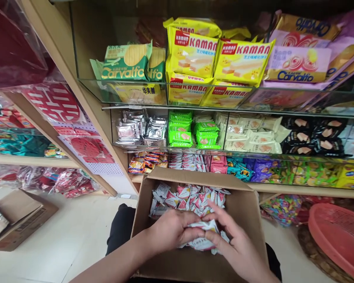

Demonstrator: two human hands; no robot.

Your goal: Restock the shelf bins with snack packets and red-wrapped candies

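Both my hands are over an open cardboard box (238, 177) that stands between my knees. My left hand (172, 230) has its fingers closed around a small cluster of white-and-pink snack packets (205, 239). From the other side my right hand (231, 237) grips the same cluster, thumb and fingers pressed against it. More packets of the same look (191, 196) lie in a loose heap at the far side of the box, just past my fingers. The undersides of the held packets are hidden.
Glass-fronted shelves rise ahead, with yellow wafer packs (191, 51), green biscuit packs (125, 65) and small packets (179, 133) in sections. Similar white-and-pink packets (187, 161) fill a low compartment behind the box. A pink plastic basket (336, 236) stands right; another carton (26, 220) is left.
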